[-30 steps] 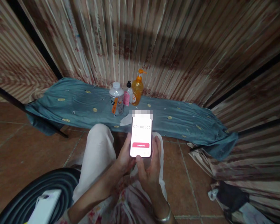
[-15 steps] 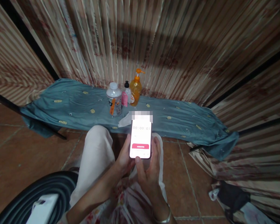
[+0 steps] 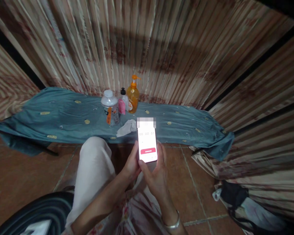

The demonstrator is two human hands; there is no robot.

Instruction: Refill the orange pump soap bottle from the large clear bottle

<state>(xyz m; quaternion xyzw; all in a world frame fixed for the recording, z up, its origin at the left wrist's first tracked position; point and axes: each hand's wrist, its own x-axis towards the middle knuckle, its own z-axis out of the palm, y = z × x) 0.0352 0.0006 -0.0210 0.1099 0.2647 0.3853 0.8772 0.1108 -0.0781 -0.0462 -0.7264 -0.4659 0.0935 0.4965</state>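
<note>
A smartphone [image 3: 147,140] with a bright white screen is held upright over my lap; it shows a timer and a red button. My left hand [image 3: 133,163] grips its left edge, and my right hand [image 3: 156,173] wraps its right edge with the thumb at the lower left corner. The fingers behind the phone are hidden. Beyond it on a cloth-covered bench stand a clear jar with a white lid [image 3: 110,109], a small bottle with a black cap and pink label [image 3: 122,102], and an orange pump bottle [image 3: 133,98]. A crumpled whitish cloth [image 3: 126,128] lies just left of the phone.
The low bench wears a teal cloth [image 3: 63,114] with a yellow pineapple pattern. Striped curtains [image 3: 127,45] hang behind and at the right, with dark metal poles [image 3: 254,65]. A round black ribbed object [image 3: 39,209] sits lower left, a dark bag [image 3: 234,193] lower right on the tiled floor.
My view has swung to the right, so the bench and bottles sit further left. More of the whitish cloth shows beside the phone. Both hands keep hold of the phone.
</note>
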